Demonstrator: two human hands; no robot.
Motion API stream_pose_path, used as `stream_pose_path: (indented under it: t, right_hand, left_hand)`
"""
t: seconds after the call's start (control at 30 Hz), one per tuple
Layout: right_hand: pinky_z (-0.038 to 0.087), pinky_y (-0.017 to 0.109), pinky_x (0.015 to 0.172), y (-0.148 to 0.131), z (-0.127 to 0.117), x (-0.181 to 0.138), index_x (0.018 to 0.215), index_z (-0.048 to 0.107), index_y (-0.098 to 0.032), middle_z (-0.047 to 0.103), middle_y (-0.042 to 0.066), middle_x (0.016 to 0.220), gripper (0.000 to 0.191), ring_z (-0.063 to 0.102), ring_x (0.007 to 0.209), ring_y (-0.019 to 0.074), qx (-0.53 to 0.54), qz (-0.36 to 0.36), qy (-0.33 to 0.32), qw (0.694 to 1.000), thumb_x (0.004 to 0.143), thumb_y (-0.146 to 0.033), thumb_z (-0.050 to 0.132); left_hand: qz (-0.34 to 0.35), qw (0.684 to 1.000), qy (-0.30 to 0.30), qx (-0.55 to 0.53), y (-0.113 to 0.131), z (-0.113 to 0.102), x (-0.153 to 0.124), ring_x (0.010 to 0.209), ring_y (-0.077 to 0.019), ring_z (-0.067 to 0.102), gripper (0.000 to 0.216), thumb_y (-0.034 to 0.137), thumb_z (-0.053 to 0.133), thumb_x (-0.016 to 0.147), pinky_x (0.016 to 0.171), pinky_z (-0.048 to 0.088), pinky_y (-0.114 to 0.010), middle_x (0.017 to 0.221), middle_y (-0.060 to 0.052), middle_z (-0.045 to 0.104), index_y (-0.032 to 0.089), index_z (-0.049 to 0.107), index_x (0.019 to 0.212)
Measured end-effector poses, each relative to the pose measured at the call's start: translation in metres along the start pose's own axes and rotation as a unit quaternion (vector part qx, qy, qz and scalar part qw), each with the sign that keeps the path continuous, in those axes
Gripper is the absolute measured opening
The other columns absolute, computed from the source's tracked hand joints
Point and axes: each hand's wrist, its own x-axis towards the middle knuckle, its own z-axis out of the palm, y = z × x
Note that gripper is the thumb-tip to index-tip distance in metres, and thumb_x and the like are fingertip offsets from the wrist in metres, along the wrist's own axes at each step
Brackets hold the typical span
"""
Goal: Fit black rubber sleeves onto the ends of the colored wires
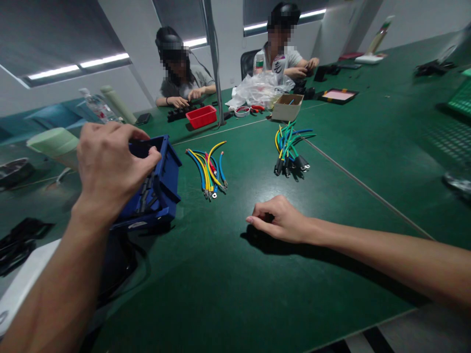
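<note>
My left hand is over a blue plastic bin that holds black tube-like pieces. Its fingers and thumb curl round toward each other; something dark shows between them, too unclear to name. My right hand rests on the table, loosely closed, and nothing shows in it. Beyond the hands lie two groups of short cables. One has yellow, blue and red cables with metal lugs. In the other, green, blue and yellow cables have black sleeves over their lug ends.
The green table has a seam across it. Farther back stand a red tray, a cardboard box, a plastic bag and a metal post. Two people sit opposite. A green basket stands at right.
</note>
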Motion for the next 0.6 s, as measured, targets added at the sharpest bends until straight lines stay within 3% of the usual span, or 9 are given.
stream_pose_path:
  t: [0.1,0.23,0.33,0.43,0.6]
  right_hand:
    - [0.031,0.02,0.048,0.001,0.0,0.0,0.068,0.061,-0.014,0.06,0.001,0.053,0.032,0.047,0.044,0.0072,0.006,0.009,0.002,1.0,0.092,-0.034,0.055]
    - [0.03,0.02,0.046,0.0,-0.001,0.001,0.067,0.06,-0.014,0.058,-0.001,0.052,0.032,0.045,0.043,0.007,0.033,0.026,0.0,0.999,0.092,-0.034,0.055]
    - [0.029,0.019,0.045,0.0,-0.001,0.001,0.065,0.059,-0.014,0.055,-0.002,0.049,0.034,0.042,0.042,0.0062,0.044,0.032,0.002,0.999,0.092,-0.035,0.055]
    - [0.028,0.019,0.045,0.0,-0.001,0.001,0.064,0.058,-0.014,0.052,-0.004,0.048,0.033,0.04,0.041,0.0056,0.033,0.024,0.015,0.999,0.091,-0.034,0.055]
    - [0.028,0.018,0.045,0.0,-0.001,0.0,0.066,0.059,-0.014,0.052,-0.004,0.049,0.028,0.041,0.042,0.0054,0.027,-0.001,0.025,0.999,0.089,-0.028,0.056]
  left_hand:
    - [0.025,0.999,0.014,-0.025,0.017,-0.012,-0.004,0.102,-0.0269,0.055,0.033,0.042,0.051,0.086,0.094,0.042,-0.039,0.1,-0.008,0.066,0.016,0.068,0.098]
    - [0.109,0.985,-0.034,-0.131,0.047,-0.015,-0.017,0.096,-0.0239,0.058,0.021,0.04,0.054,0.086,0.092,0.044,-0.038,0.096,-0.003,0.068,0.022,0.065,0.091]
    - [0.209,0.942,-0.056,-0.258,0.075,-0.003,-0.04,0.094,-0.0227,0.058,0.01,0.031,0.057,0.086,0.087,0.047,-0.037,0.094,-0.003,0.069,0.023,0.062,0.09]
    - [0.257,0.894,-0.1,-0.353,0.104,0.019,-0.072,0.093,-0.0228,0.056,0.011,0.021,0.059,0.083,0.085,0.049,-0.038,0.095,-0.005,0.068,0.021,0.061,0.094]
    - [0.229,0.861,-0.111,-0.441,0.124,0.045,-0.117,0.097,-0.0234,0.055,0.036,0.008,0.057,0.073,0.088,0.05,-0.041,0.104,-0.008,0.063,0.02,0.052,0.107]
